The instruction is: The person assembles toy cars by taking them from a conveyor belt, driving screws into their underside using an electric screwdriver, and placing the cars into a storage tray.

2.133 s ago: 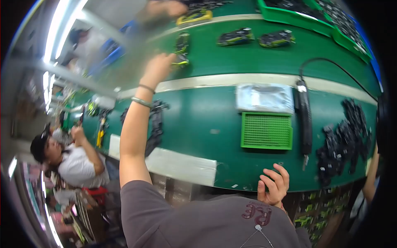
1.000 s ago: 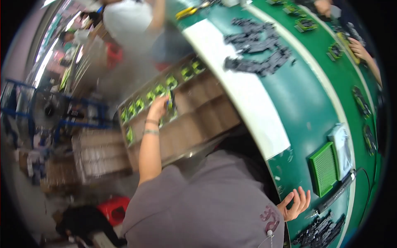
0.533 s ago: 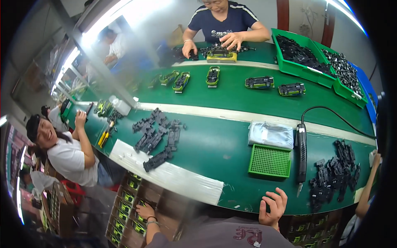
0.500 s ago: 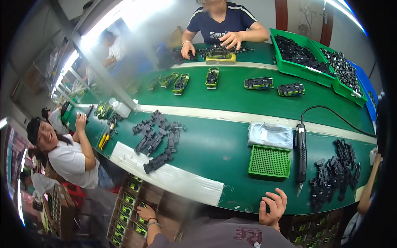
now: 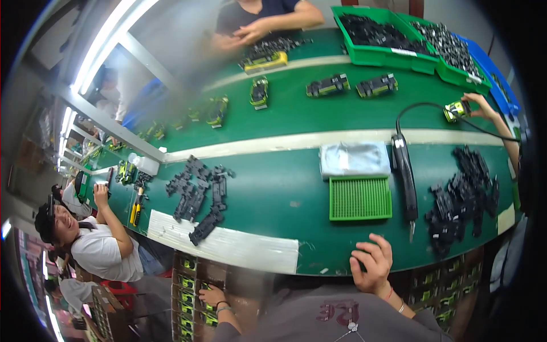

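Observation:
Low on the left, my left hand reaches into a divided cardboard box of green-and-black toy car bodies. Its fingers are bent around one of them, partly hidden. My right hand hovers palm up at the table's front edge, fingers apart and holding nothing. Beyond it lies a green perforated tray, with a plastic-wrapped bundle behind. To the right are a black corded electric screwdriver and a heap of black chassis parts. More black chassis parts lie left of centre.
Toy cars sit along the far green surface. Green bins of small parts stand far right. A co-worker's hand there holds a toy car. Other workers sit opposite and left. Yellow-handled pliers lie near the left worker.
The view has shifted. At the right, a co-worker's arm now extends over the far surface with a toy car. The worker opposite has brought both hands together. My left hand stays in the box.

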A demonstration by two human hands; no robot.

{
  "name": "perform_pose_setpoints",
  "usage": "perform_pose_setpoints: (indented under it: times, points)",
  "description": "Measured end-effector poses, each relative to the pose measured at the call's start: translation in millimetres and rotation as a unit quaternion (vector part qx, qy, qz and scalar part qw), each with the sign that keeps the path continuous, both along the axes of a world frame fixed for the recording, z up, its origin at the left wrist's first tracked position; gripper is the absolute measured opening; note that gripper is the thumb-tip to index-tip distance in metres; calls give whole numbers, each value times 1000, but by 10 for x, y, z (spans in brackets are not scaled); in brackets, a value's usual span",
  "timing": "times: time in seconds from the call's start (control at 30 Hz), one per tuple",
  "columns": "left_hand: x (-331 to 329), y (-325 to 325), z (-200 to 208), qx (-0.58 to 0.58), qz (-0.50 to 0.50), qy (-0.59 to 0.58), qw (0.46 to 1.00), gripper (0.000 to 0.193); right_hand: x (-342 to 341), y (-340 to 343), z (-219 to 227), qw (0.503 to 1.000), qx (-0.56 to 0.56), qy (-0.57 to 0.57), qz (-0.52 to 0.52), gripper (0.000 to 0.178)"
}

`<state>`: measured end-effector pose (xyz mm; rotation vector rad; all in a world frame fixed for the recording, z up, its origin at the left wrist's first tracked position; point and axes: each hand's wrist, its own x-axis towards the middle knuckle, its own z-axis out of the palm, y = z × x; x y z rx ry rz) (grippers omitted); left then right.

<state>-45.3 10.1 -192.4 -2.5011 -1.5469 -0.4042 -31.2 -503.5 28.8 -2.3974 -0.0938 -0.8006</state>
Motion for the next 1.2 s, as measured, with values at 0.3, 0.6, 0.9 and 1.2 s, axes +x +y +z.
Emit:
perform_pose_setpoints:
  times: [0.3,0.6,0.9,1.2]
  points:
    - [42,-147,159,-44,-5,-15,999,40,-29,-57,-14,1000,6,9,-2,11]
    - [1251,-216,1970,2,-263,-539,800,29,98,-618,629,997,67,12,-34,13]
    - [3088,-3204,3211,-180,-837,-174,486,23,647,-1083,509,947,-79,204,-234,43]
    - [4770,-4941,2424,-185,-885,-33,426,42,682,-1023,312,936,-47,240,-255,70]
